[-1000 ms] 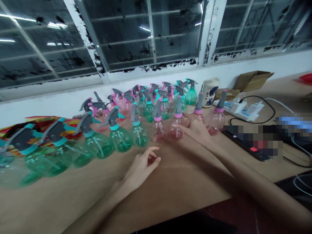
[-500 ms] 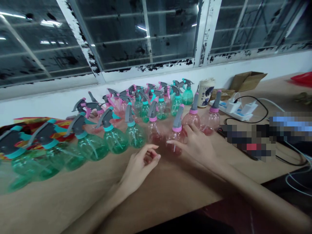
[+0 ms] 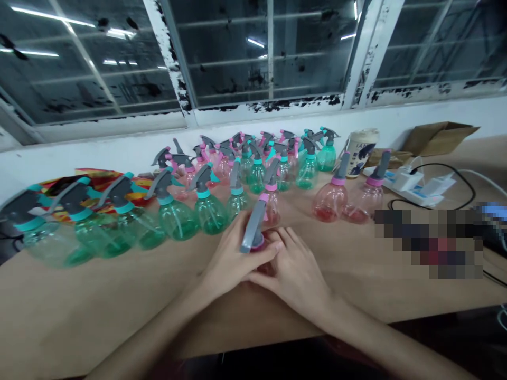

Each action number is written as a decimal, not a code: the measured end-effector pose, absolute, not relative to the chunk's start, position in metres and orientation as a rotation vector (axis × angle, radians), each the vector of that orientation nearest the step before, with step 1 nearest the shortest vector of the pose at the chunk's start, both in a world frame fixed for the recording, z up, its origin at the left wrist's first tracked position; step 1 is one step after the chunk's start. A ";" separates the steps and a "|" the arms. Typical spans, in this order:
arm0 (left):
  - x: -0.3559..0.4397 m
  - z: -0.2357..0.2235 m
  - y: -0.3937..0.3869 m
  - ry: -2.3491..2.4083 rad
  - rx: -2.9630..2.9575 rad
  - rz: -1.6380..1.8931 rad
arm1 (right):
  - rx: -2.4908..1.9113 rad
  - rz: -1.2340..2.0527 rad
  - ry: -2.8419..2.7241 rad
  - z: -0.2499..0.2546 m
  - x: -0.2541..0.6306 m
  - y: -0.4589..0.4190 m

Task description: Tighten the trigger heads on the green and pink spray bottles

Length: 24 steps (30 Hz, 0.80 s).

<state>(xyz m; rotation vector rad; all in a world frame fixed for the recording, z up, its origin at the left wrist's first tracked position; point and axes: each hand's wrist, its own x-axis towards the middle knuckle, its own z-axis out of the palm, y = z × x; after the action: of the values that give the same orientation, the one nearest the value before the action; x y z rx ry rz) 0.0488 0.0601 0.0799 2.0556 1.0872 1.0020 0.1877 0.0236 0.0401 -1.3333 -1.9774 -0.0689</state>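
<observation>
Close in front of me, a pink spray bottle (image 3: 254, 224) with a grey trigger head is held between both hands. My left hand (image 3: 229, 258) wraps round its neck, just below the head. My right hand (image 3: 299, 269) grips the bottle's body from the right. Most of that body is hidden by my fingers. Just behind it stands another pink spray bottle (image 3: 272, 198). Two more pink ones, a nearer one (image 3: 329, 200) and a farther one (image 3: 365, 199), stand to the right. To the left runs a slanting row of green spray bottles (image 3: 179, 217).
Many more pink and green spray bottles (image 3: 257, 174) crowd the back of the wooden table (image 3: 166, 306) under the window. At the right are a printed paper cup (image 3: 361, 153), a power strip (image 3: 407, 184) with cables, and an open cardboard box (image 3: 441, 140). Red-yellow packaging (image 3: 95, 174) lies behind the green row.
My right hand has drawn the pink bottle towards me, away from its neighbours. My left hand has closed round its neck. The view has turned slightly left.
</observation>
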 end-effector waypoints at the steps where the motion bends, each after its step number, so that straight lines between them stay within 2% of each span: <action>1: 0.045 0.080 0.059 1.087 2.045 1.017 | -1.312 -0.066 -1.978 0.039 0.180 0.023; 4: 0.033 0.078 0.056 1.097 2.004 1.056 | -1.247 0.010 -1.980 0.035 0.163 0.020; 10: 0.008 0.076 0.048 1.171 2.006 1.149 | -1.162 0.452 -2.196 0.023 0.188 0.013; 17: 0.000 0.080 0.042 1.261 1.885 1.202 | -1.525 0.328 -2.201 -0.029 0.250 0.014; 24: 0.001 0.079 0.042 1.287 1.881 1.174 | -1.469 0.095 -2.183 -0.049 0.257 0.012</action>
<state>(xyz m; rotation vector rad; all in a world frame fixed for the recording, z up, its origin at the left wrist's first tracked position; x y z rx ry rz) 0.0014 0.0425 0.0792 1.8811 1.2874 1.1738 0.2574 0.0124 -0.0488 -1.4689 -2.1827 0.0950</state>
